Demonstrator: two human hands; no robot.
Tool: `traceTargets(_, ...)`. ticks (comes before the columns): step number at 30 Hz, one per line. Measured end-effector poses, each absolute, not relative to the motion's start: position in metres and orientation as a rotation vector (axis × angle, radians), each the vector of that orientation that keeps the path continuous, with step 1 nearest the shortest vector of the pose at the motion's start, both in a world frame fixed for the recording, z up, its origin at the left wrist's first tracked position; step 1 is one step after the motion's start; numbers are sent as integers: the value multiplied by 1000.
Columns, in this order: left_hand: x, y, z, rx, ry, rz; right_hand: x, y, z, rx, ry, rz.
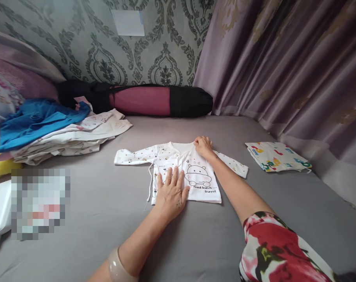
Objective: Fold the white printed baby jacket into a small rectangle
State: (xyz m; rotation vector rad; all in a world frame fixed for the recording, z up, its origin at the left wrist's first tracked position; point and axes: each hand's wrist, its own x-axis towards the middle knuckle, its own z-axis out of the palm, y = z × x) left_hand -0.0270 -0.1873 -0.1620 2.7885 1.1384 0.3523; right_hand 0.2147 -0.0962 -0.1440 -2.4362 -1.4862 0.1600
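A small white baby shirt [203, 196] lies spread on the grey sheet, sleeves out to both sides. It has a hippo drawing, lettering and tie strings at the front. My left hand [172, 192] rests flat on its lower front, fingers spread. At the shoulder beside the neckline, my right hand [204, 146] has its fingers curled together on the cloth. The fingertips there are partly hidden. A loose string hangs along the shirt's left side edge.
Folded cloth with colourful prints [279, 156] lies to the right. A clothes pile [66, 133] with a blue garment [39, 119] sits at left. A black and maroon long bag [139, 100] lies along the wall. Purple curtains [272, 58] hang at right; a blurred patch [39, 203] covers something at left.
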Motion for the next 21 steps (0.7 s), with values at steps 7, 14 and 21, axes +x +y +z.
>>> traceTargets(7, -26, -188, -163, 2767, 1143, 392, 219, -94, -143, -2485, -1482, 199)
traceTargets(14, -28, -185, -149, 2715, 1104, 400, 170, -74, -127, -2313, -1766, 96)
traceTargets(21, -35, -178, -152, 2742, 1195, 490, 126, -56, -126, -2254, -1924, 255)
